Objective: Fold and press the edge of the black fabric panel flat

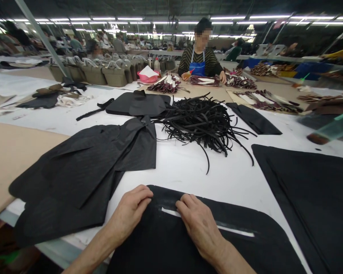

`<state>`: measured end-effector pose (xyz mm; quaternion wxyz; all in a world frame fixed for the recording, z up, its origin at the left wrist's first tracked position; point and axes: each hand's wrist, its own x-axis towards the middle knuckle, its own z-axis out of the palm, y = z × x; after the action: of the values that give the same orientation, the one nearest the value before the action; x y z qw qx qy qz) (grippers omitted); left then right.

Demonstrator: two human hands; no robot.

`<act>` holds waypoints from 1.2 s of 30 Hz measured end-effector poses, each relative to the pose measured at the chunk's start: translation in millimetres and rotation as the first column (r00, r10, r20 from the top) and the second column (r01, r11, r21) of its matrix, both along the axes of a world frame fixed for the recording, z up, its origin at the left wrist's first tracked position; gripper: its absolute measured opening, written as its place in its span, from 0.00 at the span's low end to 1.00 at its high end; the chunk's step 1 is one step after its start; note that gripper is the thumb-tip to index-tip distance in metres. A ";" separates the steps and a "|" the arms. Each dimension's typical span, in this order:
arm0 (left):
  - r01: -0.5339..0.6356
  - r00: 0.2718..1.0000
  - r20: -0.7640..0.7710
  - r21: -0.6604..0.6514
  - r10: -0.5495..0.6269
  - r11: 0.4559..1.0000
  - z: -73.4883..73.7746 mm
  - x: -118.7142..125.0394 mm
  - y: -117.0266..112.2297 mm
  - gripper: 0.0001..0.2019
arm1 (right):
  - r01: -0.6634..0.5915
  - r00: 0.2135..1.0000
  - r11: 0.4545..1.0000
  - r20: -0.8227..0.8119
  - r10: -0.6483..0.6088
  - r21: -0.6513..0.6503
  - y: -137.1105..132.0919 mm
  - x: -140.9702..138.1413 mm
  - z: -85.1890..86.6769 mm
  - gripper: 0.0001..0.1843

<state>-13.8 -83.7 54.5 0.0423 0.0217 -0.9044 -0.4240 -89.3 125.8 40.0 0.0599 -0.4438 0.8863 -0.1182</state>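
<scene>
A black cut panel (pixel 246 247) with a long narrow slot lies on the white table in front of me. My left hand (pixel 130 215) rests on its upper left edge, fingers curled down onto the material. My right hand (pixel 198 222) presses on the panel at the left end of the slot, fingers bent and close together. Neither hand lifts anything; both lie flat-pressed on the panel. A white strip (pixel 234 230) shows through the slot.
A stack of black panels (pixel 82 167) lies to the left, another black sheet (pixel 317 198) to the right. A tangle of black strips (pixel 202 121) sits ahead. A person in a blue apron (pixel 200 57) works across the table among dark red pieces (pixel 165 85).
</scene>
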 end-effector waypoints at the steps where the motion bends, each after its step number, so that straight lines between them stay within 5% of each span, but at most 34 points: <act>1: 0.006 1.000 0.011 0.001 -0.006 1.000 0.1 1.2 0.3 0.09 | 0.002 1.000 1.000 0.002 -0.002 0.001 -0.2 -0.5 0.0 0.06; 5: 0.063 0.997 0.042 -0.032 -0.062 0.997 -0.2 -0.1 12.3 0.11 | -0.004 1.000 1.000 0.018 0.005 -0.011 -0.6 -2.4 -0.1 0.06; 11: 0.204 0.979 0.074 -0.293 -0.191 0.934 -8.4 -13.6 35.7 0.09 | 0.007 1.000 0.999 0.030 -0.006 -0.032 -1.3 -3.1 -1.6 0.06; 16: 0.225 0.974 0.062 -0.375 -0.218 0.899 -17.9 -18.8 47.0 0.07 | 0.015 1.000 1.000 0.024 -0.015 -0.021 -1.0 -4.0 -0.6 0.06; 21: 0.183 0.982 0.041 -0.400 -0.183 0.898 -19.3 -17.0 46.1 0.09 | 0.030 0.996 0.994 0.081 -0.021 -0.102 5.7 -2.5 1.4 0.05; 36: 0.179 0.983 0.028 -0.391 -0.182 0.903 -25.8 -18.5 40.4 0.09 | 0.134 0.986 0.973 -0.076 -0.151 -0.190 56.2 2.3 -16.0 0.09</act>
<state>-32.3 -43.3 28.7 0.0104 -0.0728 -0.9688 -0.2367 -87.0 182.0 24.1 -0.0301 -0.3876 0.9029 -0.1834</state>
